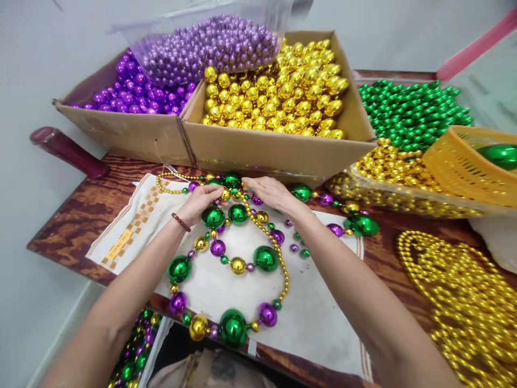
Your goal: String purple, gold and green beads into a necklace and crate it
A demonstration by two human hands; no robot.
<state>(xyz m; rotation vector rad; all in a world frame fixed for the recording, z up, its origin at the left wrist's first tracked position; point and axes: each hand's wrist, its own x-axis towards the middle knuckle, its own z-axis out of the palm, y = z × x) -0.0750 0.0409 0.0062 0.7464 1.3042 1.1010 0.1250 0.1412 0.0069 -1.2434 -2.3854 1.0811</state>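
A necklace of large green, gold and purple beads (233,327) lies in loops on a white cloth (311,318) on the wooden table. My left hand (201,203) is curled closed around the strand at a green bead near the loop's top. My right hand (271,193) reaches in beside it, fingers pinched on the strand of small gold beads (283,269). Both hands meet just in front of the cardboard boxes. A dark red bracelet sits on my left wrist.
Behind the hands stand a cardboard box of purple beads (133,86) and one of gold beads (274,91), with a plastic bag of purple beads (210,46) on top. Green beads (407,110), an orange basket (464,164) and gold strands (464,302) fill the right. More strands hang at lower left (135,350).
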